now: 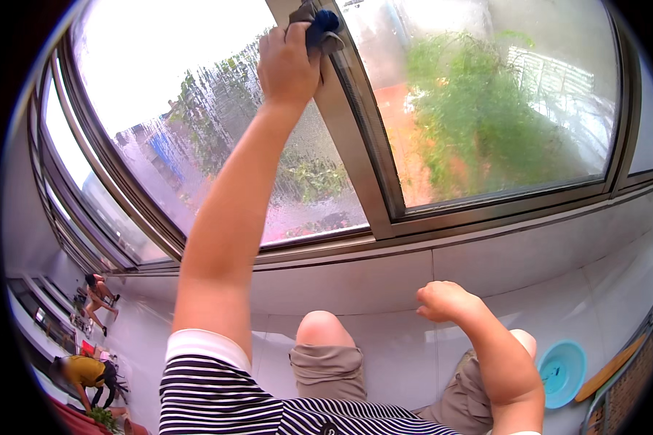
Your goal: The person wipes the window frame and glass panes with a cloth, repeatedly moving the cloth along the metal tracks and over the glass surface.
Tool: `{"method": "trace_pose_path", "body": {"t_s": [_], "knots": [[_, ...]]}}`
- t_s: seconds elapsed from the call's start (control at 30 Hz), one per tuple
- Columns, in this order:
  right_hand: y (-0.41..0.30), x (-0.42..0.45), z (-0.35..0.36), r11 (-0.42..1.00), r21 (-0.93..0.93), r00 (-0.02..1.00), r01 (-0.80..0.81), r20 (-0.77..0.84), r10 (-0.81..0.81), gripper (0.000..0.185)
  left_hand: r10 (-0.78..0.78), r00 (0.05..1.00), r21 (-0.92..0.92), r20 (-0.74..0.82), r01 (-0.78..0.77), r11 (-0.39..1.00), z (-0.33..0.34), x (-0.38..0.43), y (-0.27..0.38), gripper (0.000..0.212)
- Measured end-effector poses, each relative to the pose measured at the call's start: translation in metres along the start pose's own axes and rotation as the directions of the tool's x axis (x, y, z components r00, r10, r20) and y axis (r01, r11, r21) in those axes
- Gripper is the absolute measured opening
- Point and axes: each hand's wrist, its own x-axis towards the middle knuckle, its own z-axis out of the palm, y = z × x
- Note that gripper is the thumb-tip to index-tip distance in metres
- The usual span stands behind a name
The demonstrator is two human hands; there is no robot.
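High up in the view, my left hand [287,65] grips a bunched dark blue and grey cloth [325,24] against the metal upright of the window frame [345,147]. To the left of that upright, the window pane [234,136] is streaked with water drops. The right-hand pane [468,119] looks hazy, with greenery behind it. My right hand [447,300] hangs loosely curled in front of the pale wall under the sill, close to my right knee. Nothing shows in it.
A light-blue plastic basin [561,375] stands on the floor at right, beside a wooden board [609,367] and a woven-seat chair [628,380]. At far left, a person in yellow [84,372] bends near green leaves [103,417]; another person [99,299] sits farther back.
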Motion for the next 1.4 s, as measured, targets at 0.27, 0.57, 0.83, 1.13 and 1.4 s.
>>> {"method": "trace_pose_path", "body": {"t_s": [0.27,0.57,0.83,1.13,1.4], "knots": [[-0.011,-0.003,-0.001,0.994,-0.087,0.993,-0.072,0.091,0.08,0.027,0.185,0.972,-0.138,0.144,-0.165,0.977,-0.001,-0.144,0.045,0.027],[0.004,0.005,0.007,0.977,-0.183,0.978,-0.11,0.154,0.139,0.031,0.473,0.801,-0.306,0.367,-0.376,0.875,-0.008,-0.15,0.044,0.024],[0.004,0.01,0.012,0.974,-0.2,0.988,-0.106,0.088,0.125,0.024,0.073,0.996,-0.054,-0.053,-0.076,0.996,0.0,0.019,0.005,0.038],[0.003,0.01,0.015,0.972,-0.199,0.982,-0.126,0.117,0.151,0.024,0.226,0.946,-0.083,0.233,-0.212,0.974,0.007,-0.086,0.059,0.03],[0.012,0.012,0.017,0.975,-0.175,0.981,-0.135,0.117,0.157,0.025,0.463,0.828,-0.369,0.316,-0.342,0.864,0.004,-0.161,0.071,0.017]]}}
